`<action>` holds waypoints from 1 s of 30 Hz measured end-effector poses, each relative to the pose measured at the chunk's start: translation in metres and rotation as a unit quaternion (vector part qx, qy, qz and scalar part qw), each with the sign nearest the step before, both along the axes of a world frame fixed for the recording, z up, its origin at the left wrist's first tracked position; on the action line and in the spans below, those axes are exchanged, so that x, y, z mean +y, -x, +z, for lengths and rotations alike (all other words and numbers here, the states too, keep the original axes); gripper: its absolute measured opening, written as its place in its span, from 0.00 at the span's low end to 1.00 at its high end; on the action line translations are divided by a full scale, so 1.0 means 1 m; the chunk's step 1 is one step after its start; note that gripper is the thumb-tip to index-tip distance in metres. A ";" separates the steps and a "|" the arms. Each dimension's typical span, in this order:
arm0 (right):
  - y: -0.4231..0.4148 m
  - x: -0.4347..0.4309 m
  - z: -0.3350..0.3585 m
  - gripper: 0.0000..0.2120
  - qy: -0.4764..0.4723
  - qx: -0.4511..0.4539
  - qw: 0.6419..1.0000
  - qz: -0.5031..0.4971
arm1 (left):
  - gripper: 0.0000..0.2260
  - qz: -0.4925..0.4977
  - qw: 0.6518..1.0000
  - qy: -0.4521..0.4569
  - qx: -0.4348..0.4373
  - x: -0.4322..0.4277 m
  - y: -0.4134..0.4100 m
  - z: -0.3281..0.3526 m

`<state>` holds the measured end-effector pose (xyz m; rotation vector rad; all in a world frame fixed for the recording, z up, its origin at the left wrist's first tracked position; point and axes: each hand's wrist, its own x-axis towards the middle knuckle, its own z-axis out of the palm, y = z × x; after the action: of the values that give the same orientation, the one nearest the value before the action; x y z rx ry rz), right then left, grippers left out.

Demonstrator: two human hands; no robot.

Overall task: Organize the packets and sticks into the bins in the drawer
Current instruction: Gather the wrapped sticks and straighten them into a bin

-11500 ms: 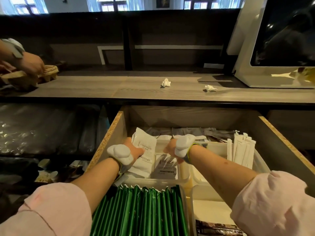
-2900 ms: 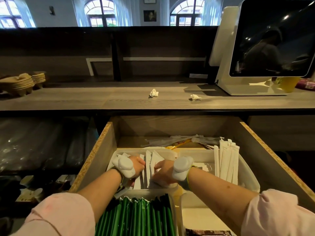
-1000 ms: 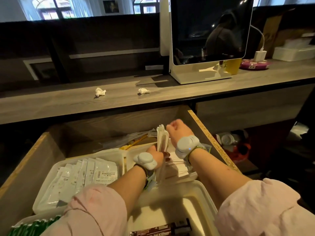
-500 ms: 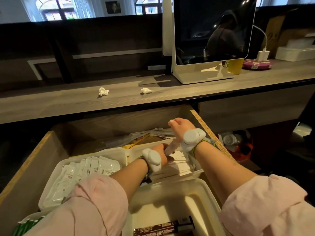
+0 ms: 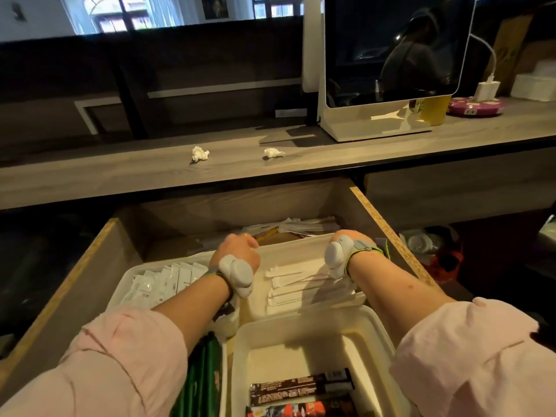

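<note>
The open wooden drawer [image 5: 388, 224] holds several white bins. In the far right bin [image 5: 301, 248] white paper-wrapped sticks [image 5: 294, 284] lie flat in a loose pile. My left hand [image 5: 237, 249] is curled over that bin's far left rim. My right hand [image 5: 358, 236] is at the bin's far right corner, its fingers hidden behind my wrist device. White packets [image 5: 162, 281] stand in a row in the far left bin. Green sticks [image 5: 204, 371] fill the near left bin. Dark brown and red packets [image 5: 301, 389] lie in the near right bin [image 5: 301, 329].
Loose clear wrappers and a yellow stick [image 5: 294, 227] lie behind the bins at the drawer's back. On the counter above are two crumpled tissues [image 5: 200, 153], [image 5: 273, 152] and a white screen on a stand [image 5: 376, 124]. A yellow cup [image 5: 433, 109] stands to its right.
A second ago both hands held the white sticks upright together. The sticks now lie flat in the far right bin and my hands have spread apart to its two sides.
</note>
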<state>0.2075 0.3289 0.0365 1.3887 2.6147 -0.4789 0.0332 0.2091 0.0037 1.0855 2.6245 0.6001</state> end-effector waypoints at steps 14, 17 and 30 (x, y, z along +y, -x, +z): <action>-0.003 0.000 0.031 0.10 -0.074 0.093 0.991 -0.058 | 0.26 0.020 0.991 -0.091 -0.091 -0.035 0.002 0.001; 0.001 0.000 0.035 0.11 -0.063 0.126 0.987 -0.080 | 0.29 0.015 0.976 -0.179 -0.123 -0.040 0.005 0.031; 0.128 -0.082 -0.001 0.17 0.207 0.230 0.950 0.032 | 0.18 0.101 0.987 -0.002 0.127 -0.153 0.102 0.126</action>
<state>0.0795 0.2465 0.0351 1.1536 2.6439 -1.3960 -0.0687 0.0566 0.1299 0.9591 2.9820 0.5370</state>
